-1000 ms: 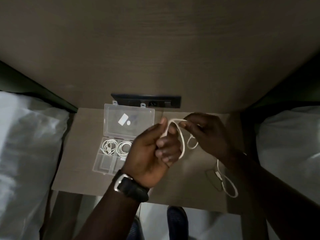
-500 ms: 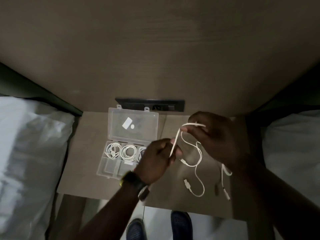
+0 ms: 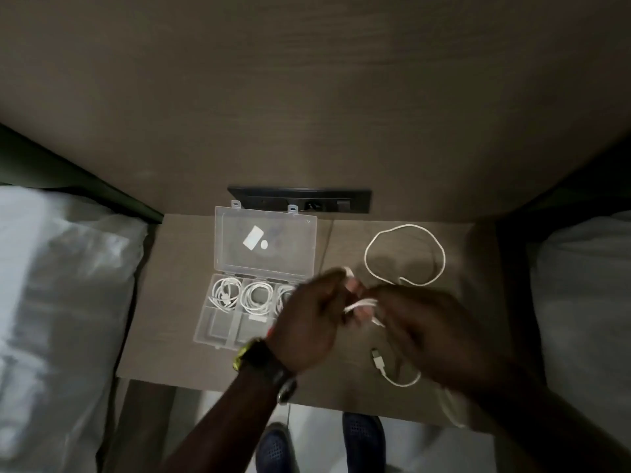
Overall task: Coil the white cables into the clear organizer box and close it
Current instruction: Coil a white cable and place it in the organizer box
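Nearest: watch (image 3: 259,361) on the left wrist; shoes (image 3: 363,438) visible below the table edge.

Plug (image 3: 378,360) of the cable (image 3: 404,256) lies on the table (image 3: 164,302), just below the hands.

Left hand (image 3: 307,322) curled closed, pinching a white stretch of the cable at the fingertips. Right hand (image 3: 433,332) blurred by motion; it seems closed on the same stretch, but the grip cannot be confirmed.

Beyond them the cable makes one wide loose loop on the table, right of the box (image 3: 254,278).

Box open, lid laid back; far-row compartments hold coils (image 3: 256,295), near ones look empty.

Judgement: cable light, limp, slightly springy, so coils will want to unwind. Best held near the plug and wound in small turns, pinching the crossing point until seated.
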{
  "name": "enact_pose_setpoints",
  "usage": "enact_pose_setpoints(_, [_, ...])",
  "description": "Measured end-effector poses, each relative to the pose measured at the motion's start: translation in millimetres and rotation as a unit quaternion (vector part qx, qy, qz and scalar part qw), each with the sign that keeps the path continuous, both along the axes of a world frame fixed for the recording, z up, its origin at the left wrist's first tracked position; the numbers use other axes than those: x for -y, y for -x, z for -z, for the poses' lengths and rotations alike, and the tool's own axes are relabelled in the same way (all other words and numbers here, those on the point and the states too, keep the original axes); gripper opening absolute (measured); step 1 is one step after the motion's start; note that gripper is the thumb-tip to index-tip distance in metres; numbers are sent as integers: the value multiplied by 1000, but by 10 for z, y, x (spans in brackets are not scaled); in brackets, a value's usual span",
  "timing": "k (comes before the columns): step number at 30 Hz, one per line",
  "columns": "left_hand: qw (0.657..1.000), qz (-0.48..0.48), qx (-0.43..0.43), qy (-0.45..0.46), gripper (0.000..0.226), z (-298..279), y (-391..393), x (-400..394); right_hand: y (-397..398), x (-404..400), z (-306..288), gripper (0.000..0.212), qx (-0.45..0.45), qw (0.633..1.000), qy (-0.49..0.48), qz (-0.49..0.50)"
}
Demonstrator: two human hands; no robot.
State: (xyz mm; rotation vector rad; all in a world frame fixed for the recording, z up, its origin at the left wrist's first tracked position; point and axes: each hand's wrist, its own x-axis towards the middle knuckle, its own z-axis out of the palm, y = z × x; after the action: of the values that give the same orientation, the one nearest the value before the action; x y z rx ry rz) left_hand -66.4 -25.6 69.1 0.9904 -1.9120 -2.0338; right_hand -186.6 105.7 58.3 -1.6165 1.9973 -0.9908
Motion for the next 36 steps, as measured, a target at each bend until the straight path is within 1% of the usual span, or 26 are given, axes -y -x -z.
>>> enact_pose_setpoints(1, [999,18,25,-19,39,28,-25,-107,148,78,-35,20,-4,1000,14,22])
enact_pose_setpoints(3, [982,-30,20,-183,46,12,-92,-152,407,248,-27,28,7,996,3,83])
enact_pose_setpoints(5, [915,-39,-69,-397,46,-80,-113,-110,453,338,95,33,139,983,-18,116])
enact_pose_setpoints(6, [873,-42,-132,-467,46,-137,-93,-73,375,329,180,32,198,975,-21,103])
enact_pose_setpoints(7, [843,-60,-192,-499,47,-175,-70,-21,248,294,265,31,223,972,-24,75])
enact_pose_setpoints(8, [826,-101,-239,-500,46,-178,-46,42,91,227,334,29,209,976,-36,44])
enact_pose_setpoints(9, [828,-157,-263,-469,44,-152,-24,114,-73,124,403,27,185,981,-56,8])
enact_pose_setpoints(10, [847,-211,-261,-412,41,-126,-26,202,-239,4,444,26,146,986,-82,-26])
enact_pose_setpoints(12, [925,-259,-177,-213,37,-16,-88,339,-465,-177,374,30,103,984,-131,-54])
enact_pose_setpoints(13, [960,-236,-113,-100,36,50,-119,368,-476,-217,319,32,101,986,-125,-49])
enact_pose_setpoints(14, [983,-173,-58,-12,36,117,-133,317,-408,-204,267,33,91,990,-96,-40])
enact_pose_setpoints(16, [998,-10,23,62,41,244,-191,54,-155,-112,187,30,48,998,-24,-15])
enact_pose_setpoints(17, [998,21,48,41,45,285,-229,-105,-8,-30,155,27,45,999,-9,6])
enact_pose_setpoints(19, [988,-25,51,-144,48,264,-276,-298,217,163,143,20,112,992,-1,61])
enact_pose_setpoints(20, [962,-68,21,-262,47,227,-289,-315,248,239,190,19,168,981,-13,94])
enact_pose_setpoints(21, [923,-105,-28,-369,46,199,-289,-289,201,284,269,14,224,968,-33,108])
enact_pose_setpoints(22, [882,-137,-85,-443,46,165,-290,-217,99,293,359,7,266,957,-51,104])
enact_pose_setpoints(23, [852,-170,-137,-476,47,142,-284,-122,-53,265,421,10,269,956,-61,94])
enact_pose_setpoints(24, [836,-207,-178,-476,48,131,-264,-33,-229,203,456,14,252,962,-73,73])
enact_pose_setpoints(25, [837,-246,-201,-446,46,129,-245,50,-412,110,479,17,229,968,-90,49])
enact_pose_setpoints(27, [873,-304,-186,-334,40,158,-235,129,-714,-60,429,35,170,974,-147,1])
enact_pose_setpoints(29, [928,-295,-119,-192,37,248,-276,131,-842,-154,322,48,117,976,-183,-28])
enact_pose_setpoints(31, [981,-191,-22,-32,36,350,-342,24,-754,-100,159,43,104,983,-146,-35])
enact_pose_setpoints(32, [993,-118,16,15,36,398,-374,-63,-658,-40,92,37,90,988,-124,-37])
enact_pose_setpoints(34, [996,-65,65,21,38,437,-439,-201,-471,64,20,18,59,992,-110,-32])
enact_pose_setpoints(36, [992,-88,93,-13,41,423,-510,-240,-421,121,27,5,86,990,-110,-20])
